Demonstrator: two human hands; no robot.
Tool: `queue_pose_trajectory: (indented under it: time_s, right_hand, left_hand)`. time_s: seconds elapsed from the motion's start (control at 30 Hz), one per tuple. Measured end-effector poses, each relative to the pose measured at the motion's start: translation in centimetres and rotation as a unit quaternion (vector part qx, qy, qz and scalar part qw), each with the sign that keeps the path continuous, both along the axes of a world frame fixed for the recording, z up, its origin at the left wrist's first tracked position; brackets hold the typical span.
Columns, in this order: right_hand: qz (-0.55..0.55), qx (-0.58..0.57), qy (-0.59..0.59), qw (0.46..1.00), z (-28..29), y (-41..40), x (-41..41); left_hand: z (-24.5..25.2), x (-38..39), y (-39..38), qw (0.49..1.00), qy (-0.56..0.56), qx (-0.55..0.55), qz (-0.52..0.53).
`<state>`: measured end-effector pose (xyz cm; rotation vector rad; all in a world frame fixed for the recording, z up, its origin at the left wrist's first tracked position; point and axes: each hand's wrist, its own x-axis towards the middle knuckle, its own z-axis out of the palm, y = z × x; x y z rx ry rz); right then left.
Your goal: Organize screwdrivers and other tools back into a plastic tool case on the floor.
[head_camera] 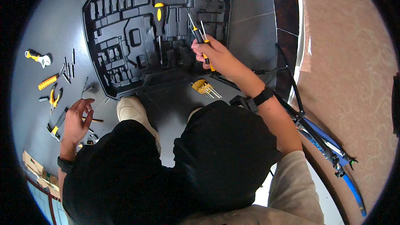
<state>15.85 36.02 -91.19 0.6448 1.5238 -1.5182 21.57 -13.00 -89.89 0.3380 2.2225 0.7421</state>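
My right hand (pixel 209 53) grips small black-and-yellow screwdrivers (pixel 197 34), their shafts pointing up over the right part of a black moulded tool case tray (pixel 136 37). A larger screwdriver (pixel 159 22) with a black-and-yellow handle lies in the tray's middle, shaft towards me. Near my right wrist, a yellow holder with hex keys (pixel 204 88) rests on the floor. My left hand (pixel 78 118) is over the floor at the left with its fingers loosely bent and nothing seen in it. Close to it are a hammer (pixel 57 125), pliers (pixel 55 98) and a drill bit (pixel 84 86).
An adjustable wrench (pixel 39 57), a yellow handle (pixel 47 82) and several sockets or bits (pixel 67 70) lie at the far left. A black-and-blue tripod-like stand (pixel 315 134) lies at the right. My shoe (pixel 132 109) touches the case's near edge; cardboard (pixel 40 170) is at lower left.
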Motion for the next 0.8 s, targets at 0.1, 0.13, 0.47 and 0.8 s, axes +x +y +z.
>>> queue_pose_trajectory:
  time_s: [0.1, 0.13, 0.47, 0.8]
  right_hand:
    - [0.004, 0.022, 0.011, 1.000, 0.3, 0.0, -0.1]
    - [0.004, 0.023, 0.010, 1.000, 0.6, 0.0, -0.1]
    - [0.086, 0.085, 0.129, 0.984, -1.6, 0.3, 0.4]
    - [0.191, 0.321, 0.294, 0.880, -1.5, 1.5, 0.1]
  left_hand:
    - [-0.2, 0.2, 0.2, 1.000, 0.004, 0.019, 0.003]
    - [-0.2, 0.3, 0.4, 1.000, 0.003, 0.020, 0.002]
    - [0.2, 0.2, 0.6, 1.000, 0.013, 0.013, 0.005]
    - [0.8, 1.2, 0.3, 0.999, -0.030, -0.004, 0.042]
